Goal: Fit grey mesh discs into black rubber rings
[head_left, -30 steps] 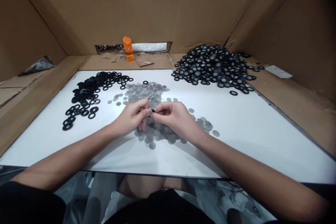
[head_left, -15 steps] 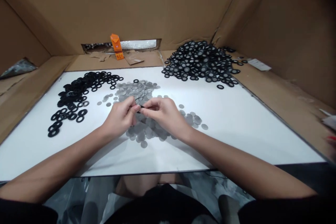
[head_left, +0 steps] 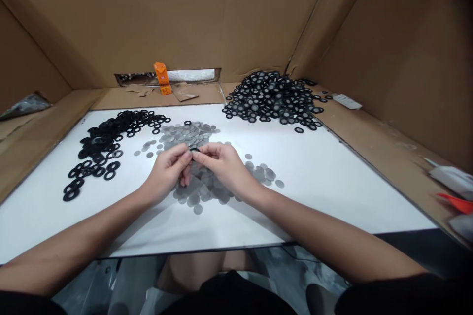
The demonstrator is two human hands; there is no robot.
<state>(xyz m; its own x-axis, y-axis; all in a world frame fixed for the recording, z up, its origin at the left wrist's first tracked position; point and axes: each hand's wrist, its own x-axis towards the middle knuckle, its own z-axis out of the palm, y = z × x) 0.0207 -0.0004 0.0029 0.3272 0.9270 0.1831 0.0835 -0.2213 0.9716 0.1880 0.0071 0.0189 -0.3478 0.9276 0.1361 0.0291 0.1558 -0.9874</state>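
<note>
Between both hands, over the middle of the white board, is a black ring point(head_left: 194, 149), mostly covered by fingertips. My left hand point(head_left: 170, 170) pinches its left side, thumb against the curled fingers. From the other side my right hand point(head_left: 223, 165) grips it between thumb and forefinger. Whether a disc sits inside the ring, I cannot tell. Grey mesh-like discs point(head_left: 197, 192) lie spread beneath and around the hands. A heap of loose black rings point(head_left: 107, 133) lies to the left, and one single ring point(head_left: 187, 122) rests on the far discs.
At the back right is a large pile of black rings with grey centres point(head_left: 273, 96). Cardboard walls point(head_left: 185, 15) enclose the white board point(head_left: 318, 192). An orange carton point(head_left: 161, 78) stands by a slot in the back wall. A white label point(head_left: 346, 101) and a red item point(head_left: 456, 203) lie right.
The view has shifted slightly, so the scene sits lower and further left. Both hands stay together on the ring, which now shows more of its curved edge.
</note>
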